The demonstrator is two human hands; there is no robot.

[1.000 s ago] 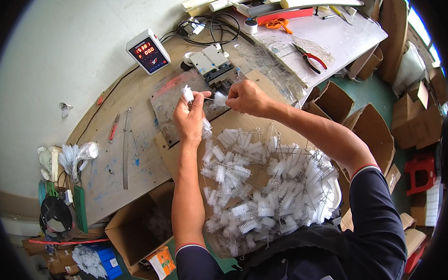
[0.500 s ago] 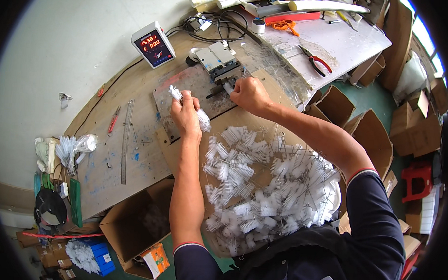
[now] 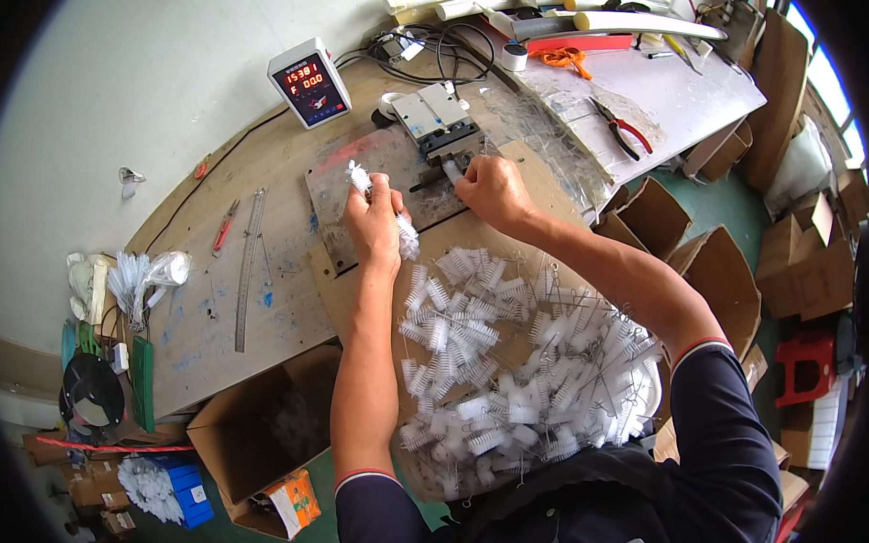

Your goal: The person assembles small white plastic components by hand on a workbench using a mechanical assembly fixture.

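My left hand [image 3: 374, 223] is closed around several small white bristle brushes [image 3: 408, 238], which stick out above and below the fist. My right hand [image 3: 500, 196] is pinched at a metal clamping fixture [image 3: 436, 115] on the bench, holding a white brush [image 3: 453, 171] against its front. The fingertips and the brush's wire end are partly hidden there. Close below both hands lies a large heap of white brushes with twisted wire stems [image 3: 471, 321].
A counter box with a lit display [image 3: 309, 83] stands behind the fixture. Left on the bench are a steel ruler [image 3: 250, 270] and a red cutter [image 3: 225, 226]. Red-handled pliers [image 3: 621, 128] lie at right. Cardboard boxes [image 3: 261, 447] stand around the bench.
The whole view has shifted slightly. Both hands keep nearly the same place and grip, with the right still at the fixture and the left still holding its brushes.
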